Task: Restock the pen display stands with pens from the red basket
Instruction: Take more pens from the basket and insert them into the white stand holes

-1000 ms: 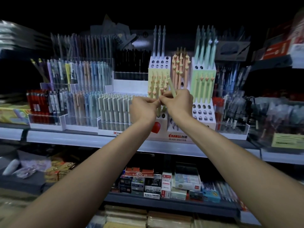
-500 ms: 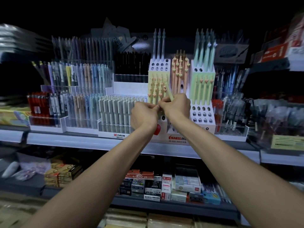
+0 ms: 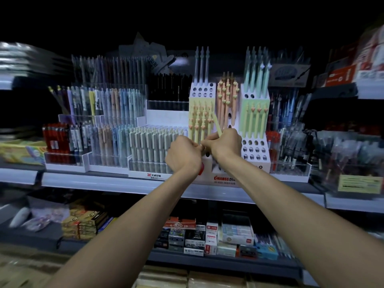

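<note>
Right grip (image 3: 225, 143) and left grip (image 3: 184, 154) pinch a slim pale-yellow plastic pen (image 3: 216, 125), now lower over the white holed display stand (image 3: 254, 150), probably nearly slotted.

On the pale-edged shelf (image 3: 116, 181): a yellow box (image 3: 20, 150) at far left, then a tiered clear stand (image 3: 108, 142) of red and pastel pens, just beside it a white stepped stand (image 3: 255, 150) with round holes, then a clear holder (image 3: 291, 163) of mixed pens. On the lower shelf (image 3: 207, 260): small boxes (image 3: 199, 235), yellow-and-black packs (image 3: 83, 223).
</note>
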Available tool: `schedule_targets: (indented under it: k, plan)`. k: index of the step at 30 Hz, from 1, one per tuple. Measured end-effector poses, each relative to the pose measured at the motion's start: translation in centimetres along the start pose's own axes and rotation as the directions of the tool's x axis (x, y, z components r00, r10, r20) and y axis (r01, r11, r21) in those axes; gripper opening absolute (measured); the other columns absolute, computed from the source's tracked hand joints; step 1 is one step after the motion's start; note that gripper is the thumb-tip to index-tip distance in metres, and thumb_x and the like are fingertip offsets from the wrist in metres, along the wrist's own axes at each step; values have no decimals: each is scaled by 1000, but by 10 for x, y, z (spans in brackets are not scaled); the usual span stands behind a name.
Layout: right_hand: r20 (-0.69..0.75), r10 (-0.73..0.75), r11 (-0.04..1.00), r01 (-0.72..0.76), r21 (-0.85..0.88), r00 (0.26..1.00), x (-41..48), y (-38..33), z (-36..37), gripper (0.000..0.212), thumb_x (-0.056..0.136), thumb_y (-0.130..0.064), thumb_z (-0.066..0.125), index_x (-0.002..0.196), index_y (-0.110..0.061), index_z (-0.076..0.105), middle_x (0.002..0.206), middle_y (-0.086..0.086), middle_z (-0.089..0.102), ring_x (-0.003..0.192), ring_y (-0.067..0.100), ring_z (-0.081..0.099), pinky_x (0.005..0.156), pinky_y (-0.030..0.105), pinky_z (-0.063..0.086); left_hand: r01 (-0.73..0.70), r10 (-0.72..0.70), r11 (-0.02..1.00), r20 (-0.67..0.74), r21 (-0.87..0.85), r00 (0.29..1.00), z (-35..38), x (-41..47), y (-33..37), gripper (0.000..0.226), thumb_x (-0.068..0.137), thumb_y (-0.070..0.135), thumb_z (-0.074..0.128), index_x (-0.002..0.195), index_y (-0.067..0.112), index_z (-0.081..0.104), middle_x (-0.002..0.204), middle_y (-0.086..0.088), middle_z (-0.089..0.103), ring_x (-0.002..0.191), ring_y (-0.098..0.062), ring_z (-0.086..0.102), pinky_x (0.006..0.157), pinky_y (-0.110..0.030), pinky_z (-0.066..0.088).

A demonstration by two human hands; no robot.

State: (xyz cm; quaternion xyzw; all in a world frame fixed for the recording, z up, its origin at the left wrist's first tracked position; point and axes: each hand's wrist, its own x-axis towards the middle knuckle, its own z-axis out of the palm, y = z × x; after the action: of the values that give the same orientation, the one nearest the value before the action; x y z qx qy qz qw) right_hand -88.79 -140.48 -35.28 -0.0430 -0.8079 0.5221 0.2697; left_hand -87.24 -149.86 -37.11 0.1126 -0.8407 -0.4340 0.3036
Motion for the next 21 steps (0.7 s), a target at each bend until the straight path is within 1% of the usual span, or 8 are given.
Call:
schedule_targets:
  k: [4, 7, 9, 11, 13, 16, 19, 21]
  plan:
    - [83, 23, 998, -18, -54, 996, -17, 2, -22, 14, 76, -23, 86, 72, -16, 75, 67, 0, 75, 66, 24, 75, 71, 48, 65, -10, 12, 1000, 96, -21, 995, -12, -6, -3, 24, 86, 41, 80, 72, 22, 77, 72, 2, 75, 74, -22, 73, 63, -30, 50]
    - [228, 121, 987, -93, -131, 966, -31, -4, -43, 38, 72, -35, 89, 85, -4, 72, 75, 6, 72, 68, 31, 70, 74, 46, 63, -17, 34, 996, 191, -87, 981, -23, -16, -9, 28, 87, 33, 79, 61, 22, 72, 66, 3, 74, 72, -16, 72, 70, -33, 58]
    - [315, 138, 988, -110, -105, 939, -39, -6, -55, 43, 75, -34, 89, 82, -5, 58, 74, 10, 52, 67, 30, 47, 63, 43, 47, -16, 64, 982, 254, -188, 965, -30, -21, -10, 26, 86, 25, 80, 61, 22, 73, 66, 1, 75, 72, -16, 73, 77, -40, 62]
    - [338, 129, 990, -103, -93, 932, -46, -9, -63, 34, 84, -30, 80, 91, -9, 53, 78, 10, 48, 69, 26, 42, 63, 37, 36, 8, 86, 955, 301, -297, 950, -38, -28, -10, 23, 87, 19, 82, 64, 14, 76, 65, -7, 75, 70, -22, 75, 80, -45, 63]
    - [331, 104, 994, -84, -72, 938, -52, -10, -69, 21, 94, -25, 64, 99, -8, 52, 85, 11, 57, 70, 25, 51, 65, 35, 40, 35, 91, 933, 329, -358, 940, -43, -34, -10, 22, 88, 18, 82, 71, 6, 78, 68, -13, 75, 68, -28, 74, 82, -47, 63]
    - [280, 71, 997, -56, -61, 957, -61, -11, -77, 14, 102, -19, 48, 90, -12, 47, 95, 13, 63, 74, 26, 57, 64, 32, 43, 41, 113, 912, 347, -407, 931, -51, -45, -8, 22, 92, 20, 78, 77, 3, 78, 70, -11, 75, 69, -34, 71, 76, -44, 62]
    - [271, 57, 998, -61, 6, 961, -71, -10, -85, 15, 103, -17, 58, 91, -9, 55, 81, 10, 60, 74, 29, 63, 56, 30, 55, 37, 152, 894, 380, -447, 912, -56, -57, -5, 20, 95, 17, 74, 84, 1, 78, 71, -7, 73, 65, -19, 63, 63, -29, 53]
    - [271, 20, 999, -27, 20, 962, -72, -6, -90, 22, 101, -18, 64, 82, -9, 57, 63, 10, 48, 65, 31, 56, 75, 42, 60, 28, 183, 884, 400, -468, 898, -55, -65, -5, 18, 95, 18, 74, 87, 3, 79, 78, -8, 75, 66, -15, 63, 67, -24, 51]
